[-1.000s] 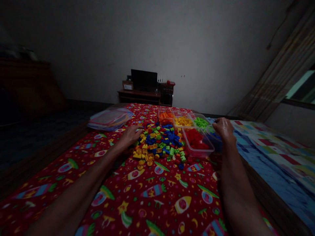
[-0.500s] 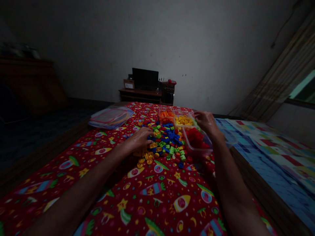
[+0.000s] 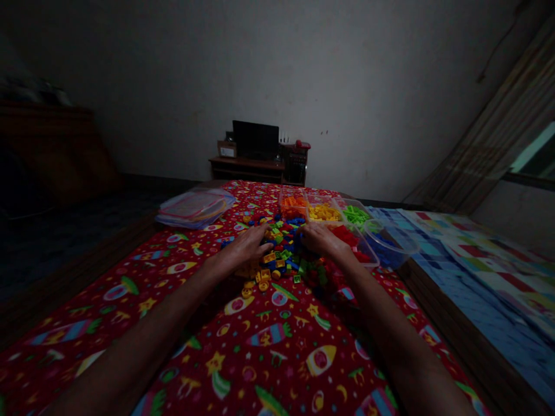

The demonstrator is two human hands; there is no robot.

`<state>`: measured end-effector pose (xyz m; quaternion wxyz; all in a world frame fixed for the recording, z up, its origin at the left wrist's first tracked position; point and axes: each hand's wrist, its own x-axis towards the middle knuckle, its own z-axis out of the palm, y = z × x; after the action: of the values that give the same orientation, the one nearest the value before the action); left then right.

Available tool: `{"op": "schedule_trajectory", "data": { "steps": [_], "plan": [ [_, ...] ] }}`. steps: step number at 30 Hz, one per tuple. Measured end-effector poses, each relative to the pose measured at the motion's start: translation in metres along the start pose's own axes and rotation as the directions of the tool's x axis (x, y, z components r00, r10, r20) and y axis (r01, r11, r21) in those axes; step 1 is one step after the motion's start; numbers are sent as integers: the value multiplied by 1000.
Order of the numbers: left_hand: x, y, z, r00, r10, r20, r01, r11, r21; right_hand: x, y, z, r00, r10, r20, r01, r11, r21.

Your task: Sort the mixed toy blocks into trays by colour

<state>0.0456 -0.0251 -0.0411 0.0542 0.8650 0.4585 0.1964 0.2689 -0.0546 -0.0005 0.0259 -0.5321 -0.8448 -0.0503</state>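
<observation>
A loose pile of toy building bricks (image 3: 284, 254) in yellow, green, blue and red lies on the red patterned cloth (image 3: 269, 315). At its left side my left hand (image 3: 249, 242) rests against the bricks, thumb apart from the fingers, holding nothing I can see. My right hand (image 3: 321, 238) reaches over the pile's right part, its fingers bent down among blue bricks; the fingertips are too dark to make out. Behind it sit clear boxes with orange bricks (image 3: 293, 204), yellow bricks (image 3: 324, 212), green bricks (image 3: 356, 215) and red bricks (image 3: 346, 234), the last partly covered by my right forearm.
A round clear tub (image 3: 392, 245) with blue bricks stands at the table's right edge. Stacked clear lids (image 3: 195, 208) lie at the far left. Beyond the right edge is a bed with a checked cover (image 3: 472, 277). A monitor (image 3: 255, 138) stands by the wall.
My right hand has moved left and down from the green bricks' box to the pile, uncovering that box and the round tub. My left hand has hardly moved.
</observation>
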Motion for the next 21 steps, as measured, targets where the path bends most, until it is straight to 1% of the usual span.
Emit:
{"op": "schedule_trajectory", "data": {
  "steps": [3, 6, 8, 10, 12, 16, 19, 21],
  "plan": [
    [-1, 2, -2, 999, -13, -41, 12, 1000, -11, -2, 7, -2, 995, 10, -96, -11, 1000, -10],
    [-1, -1, -2, 1000, 10, -14, -10, 1000, 13, -3, 18, -5, 984, 46, -170, -48, 999, -11],
    [0, -3, -1, 1000, 17, 10, -17, 1000, 20, -5, 27, -11, 978, 104, -180, -110, 994, -20],
    [0, -4, -1, 1000, 7, 15, -7, 1000, 5, -9, 38, -20, 959, 201, -198, -210, 977, -24],
    [0, -4, -1, 1000, 1, 3, 0, 1000, -18, -16, 51, -29, 912, 317, -259, -330, 944, -10],
    [-1, -4, -1, 1000, 10, 0, -10, 1000, -24, -37, 86, -42, 765, 516, -384, -545, 838, 41],
    [-1, -5, -1, 1000, 23, 10, -23, 1000, -10, -57, 112, -45, 655, 632, -414, -671, 739, 66],
    [-2, -5, -1, 1000, 22, 17, -22, 1000, -10, -69, 127, -44, 600, 693, -399, -728, 680, 86]
  ]
}}
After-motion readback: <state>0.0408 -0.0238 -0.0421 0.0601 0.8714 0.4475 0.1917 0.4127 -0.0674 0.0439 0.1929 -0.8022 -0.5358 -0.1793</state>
